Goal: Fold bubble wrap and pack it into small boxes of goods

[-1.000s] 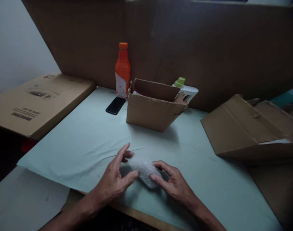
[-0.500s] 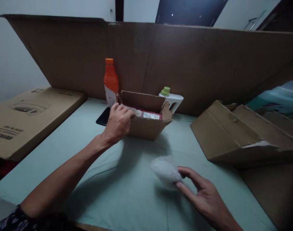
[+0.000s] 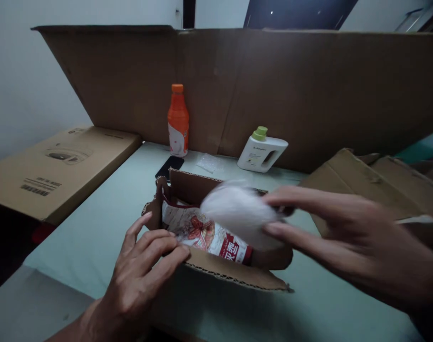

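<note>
An open cardboard box stands close in front of me, its flaps raised. Inside it lies a white and dark red printed packet, partly covered by what I hold above. Fingers of my left hand curl over the box's near left edge, gripping it. Between thumb and fingers, my right hand pinches a whitish bundle that looks wrapped in clear plastic. Motion blurs the bundle, and its contents cannot be made out. It hovers over the right part of the box opening.
Behind the box are an orange bottle, a black phone, a clear plastic piece and a white green-capped bottle. A flat carton lies left; open cartons stand right. A tall cardboard panel closes the back.
The box has come nearer to me, uncovering the clear plastic piece behind it. My right hand has raised the whitish bundle from low over the table to above the box. My left hand stays on the box.
</note>
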`<state>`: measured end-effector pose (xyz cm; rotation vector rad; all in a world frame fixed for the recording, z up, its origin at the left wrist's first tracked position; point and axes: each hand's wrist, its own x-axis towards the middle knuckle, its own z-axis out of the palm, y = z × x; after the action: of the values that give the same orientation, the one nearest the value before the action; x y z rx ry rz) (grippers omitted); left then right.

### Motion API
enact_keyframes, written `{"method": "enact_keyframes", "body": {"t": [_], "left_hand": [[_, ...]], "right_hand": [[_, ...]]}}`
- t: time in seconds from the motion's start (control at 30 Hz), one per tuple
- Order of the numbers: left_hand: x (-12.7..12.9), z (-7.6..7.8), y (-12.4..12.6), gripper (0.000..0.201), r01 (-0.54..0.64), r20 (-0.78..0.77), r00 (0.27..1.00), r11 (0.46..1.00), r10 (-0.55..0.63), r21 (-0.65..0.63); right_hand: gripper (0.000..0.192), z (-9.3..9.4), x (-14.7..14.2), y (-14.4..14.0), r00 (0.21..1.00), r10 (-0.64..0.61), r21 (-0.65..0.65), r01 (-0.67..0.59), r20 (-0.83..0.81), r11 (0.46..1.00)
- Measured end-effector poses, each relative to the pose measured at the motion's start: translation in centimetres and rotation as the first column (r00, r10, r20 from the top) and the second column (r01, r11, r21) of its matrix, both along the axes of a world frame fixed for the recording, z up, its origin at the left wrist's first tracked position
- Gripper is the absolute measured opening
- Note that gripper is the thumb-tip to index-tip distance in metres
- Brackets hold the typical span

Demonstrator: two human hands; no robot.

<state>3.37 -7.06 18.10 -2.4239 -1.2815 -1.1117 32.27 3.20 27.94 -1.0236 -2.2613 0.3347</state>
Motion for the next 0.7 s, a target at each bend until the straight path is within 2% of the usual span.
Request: {"method": "enact_keyframes", "body": {"t": [0.07,0.1,0.17,0.23,0.33,0.4,0.43,0.5,0.53,0.57,0.6,0.63,0.7], "left_hand": [[0.2,-0.1,0.2,0.039,-0.008,0.027,1.000,1.000,0.007,0.016],[0.3,-0.1,0.4,0.038,-0.009,0.035,0.999,1.000,0.008,0.024],[0.6,0.0,0.9,0.036,-0.012,0.051,0.999,0.999,0.010,0.035],[0.9,0.1,1.3,0.033,-0.025,0.066,0.998,0.999,0.022,0.040],[1.2,0.1,1.5,0.036,-0.075,0.076,0.995,0.993,0.068,0.089],[0.8,-0.2,1.1,0.047,-0.141,0.114,0.985,0.980,0.126,0.138],[0.4,-0.5,0.8,0.055,-0.178,0.150,0.976,0.974,0.156,0.140],[-0.9,-1.4,0.0,0.068,-0.242,0.248,0.943,0.969,0.220,0.059],[-1.7,-2.1,-0.5,0.071,-0.260,0.302,0.918,0.965,0.256,-0.026],[-2.5,-2.9,-0.9,0.070,-0.262,0.352,0.889,0.956,0.293,-0.134],[-3.3,-3.8,-1.3,0.067,-0.249,0.396,0.855,0.934,0.336,-0.256],[-3.9,-4.8,-1.5,0.065,-0.219,0.431,0.819,0.901,0.378,-0.375],[-4.6,-6.7,-1.4,0.065,-0.118,0.481,0.762,0.823,0.434,-0.556]], "right_hand": [[0.015,-0.4,-3.7,1.3,0.946,0.209,-0.108,-0.187,0.249,0.976],[0.015,-0.9,-5.3,1.6,0.890,0.275,-0.171,-0.227,0.363,0.959],[0.012,-2.2,-8.0,1.9,0.791,0.302,-0.239,-0.201,0.532,0.950],[0.014,-3.5,-9.6,1.8,0.712,0.307,-0.268,-0.172,0.631,0.948],[0.012,-3.9,-10.1,1.8,0.690,0.257,-0.157,-0.206,0.677,0.966],[0.006,-2.8,-8.4,1.9,0.749,0.197,-0.035,-0.227,0.633,0.973],[0.011,-2.1,-6.9,1.8,0.804,0.150,0.026,-0.201,0.575,0.979],[0.022,-0.8,-3.0,0.9,0.922,0.012,0.113,-0.060,0.387,0.992],[0.025,-0.6,-0.8,0.1,0.954,-0.097,0.123,0.064,0.283,0.990],[0.027,-1.0,1.2,-0.8,0.959,-0.217,0.137,0.193,0.183,0.972],[0.026,-1.9,3.0,-1.9,0.940,-0.321,0.114,0.308,0.118,0.945],[0.023,-3.4,4.3,-3.0,0.924,-0.377,0.084,0.372,0.060,0.924],[0.029,-7.6,5.0,-4.8,0.935,-0.352,-0.055,0.353,0.033,0.934]]}}
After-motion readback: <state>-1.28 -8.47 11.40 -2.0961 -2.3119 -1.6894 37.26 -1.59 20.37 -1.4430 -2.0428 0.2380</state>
